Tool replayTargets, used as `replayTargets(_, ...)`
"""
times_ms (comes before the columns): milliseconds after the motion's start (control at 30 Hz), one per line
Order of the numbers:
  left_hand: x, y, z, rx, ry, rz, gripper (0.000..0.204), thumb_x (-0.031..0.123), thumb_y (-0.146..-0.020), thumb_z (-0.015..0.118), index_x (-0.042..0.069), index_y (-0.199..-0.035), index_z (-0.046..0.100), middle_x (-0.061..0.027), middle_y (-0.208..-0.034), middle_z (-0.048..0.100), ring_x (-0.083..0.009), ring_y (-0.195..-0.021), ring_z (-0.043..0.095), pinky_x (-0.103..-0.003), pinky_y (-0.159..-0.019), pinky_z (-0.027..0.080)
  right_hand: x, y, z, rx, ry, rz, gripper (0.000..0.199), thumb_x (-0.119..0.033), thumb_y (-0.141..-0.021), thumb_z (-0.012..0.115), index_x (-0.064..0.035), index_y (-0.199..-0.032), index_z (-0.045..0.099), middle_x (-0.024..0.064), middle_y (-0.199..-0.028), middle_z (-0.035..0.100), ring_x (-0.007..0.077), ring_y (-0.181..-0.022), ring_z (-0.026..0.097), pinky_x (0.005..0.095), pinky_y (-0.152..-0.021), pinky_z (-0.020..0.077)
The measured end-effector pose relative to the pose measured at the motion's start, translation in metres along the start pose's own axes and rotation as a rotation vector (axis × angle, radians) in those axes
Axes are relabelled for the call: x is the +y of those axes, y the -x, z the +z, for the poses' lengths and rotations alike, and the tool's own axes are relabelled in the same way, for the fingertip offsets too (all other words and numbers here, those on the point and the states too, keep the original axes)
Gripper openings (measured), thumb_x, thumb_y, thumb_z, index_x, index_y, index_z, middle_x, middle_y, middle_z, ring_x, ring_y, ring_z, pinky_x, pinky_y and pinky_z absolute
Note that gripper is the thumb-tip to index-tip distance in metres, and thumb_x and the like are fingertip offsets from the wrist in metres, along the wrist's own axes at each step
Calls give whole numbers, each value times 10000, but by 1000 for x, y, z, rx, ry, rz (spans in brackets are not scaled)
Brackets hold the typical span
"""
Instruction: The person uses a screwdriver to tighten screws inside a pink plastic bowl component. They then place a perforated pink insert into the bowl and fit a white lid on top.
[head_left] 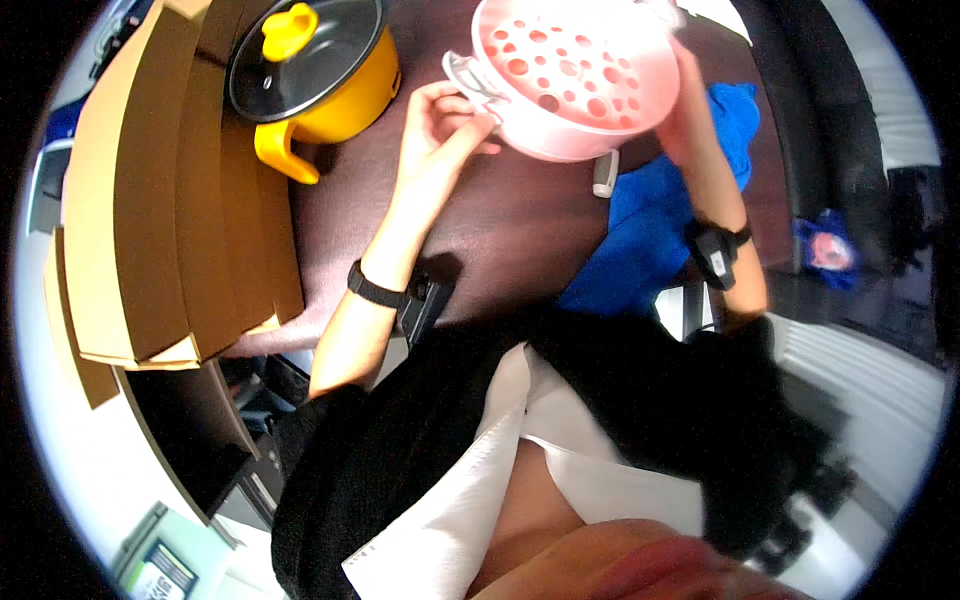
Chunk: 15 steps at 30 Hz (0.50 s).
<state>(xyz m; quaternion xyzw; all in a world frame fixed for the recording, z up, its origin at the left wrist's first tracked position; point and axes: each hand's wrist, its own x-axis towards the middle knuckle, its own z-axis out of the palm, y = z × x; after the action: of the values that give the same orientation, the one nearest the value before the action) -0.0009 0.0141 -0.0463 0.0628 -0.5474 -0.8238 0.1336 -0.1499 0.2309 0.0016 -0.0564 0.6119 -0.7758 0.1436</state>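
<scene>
A round pink basket [560, 143] with many round holes in its bottom is tilted at the top of the head view, its inside facing me. My left hand [447, 128] grips its left side, with thumb and curled fingers just below the grey side handle [468, 82]. Against the basket's right wall lies my right hand [684, 115], its fingers partly hidden behind the rim. The basket's far edge is washed out by glare. Under the near rim a small grey-white piece [605, 174] shows on the table.
At the upper left stands a yellow pot [352, 108] with a dark lid and yellow knob. An open cardboard box [150, 200] lines the table's left side. A blue cloth [640, 235] is bunched under my right forearm, on the dark brown table [500, 235].
</scene>
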Motion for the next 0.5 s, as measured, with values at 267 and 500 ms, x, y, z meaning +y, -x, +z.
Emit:
replayTargets(267, 1, -1, 6, 90, -222, 123, 300, 46, -902, 589, -23, -1188, 530, -112, -1094, 613, -189, -962, 613, -366, -848, 544, 10, -17, -30, -191, 176, 80, 659, -630, -898, 405, -127, -1308, 518, 53, -1207, 605, 155, -1110, 556, 364, -949, 400)
replayTargets(500, 3, -3, 9, 100, -283, 164, 325, 117, -953, 526, -28, -1243, 503, -119, -1235, 551, -182, -1061, 576, -361, -886, 524, 16, -14, -44, -331, 198, 128, 859, -705, -819, 490, -52, -1371, 410, 128, -1345, 465, 240, -1141, 517, 456, -981, 389)
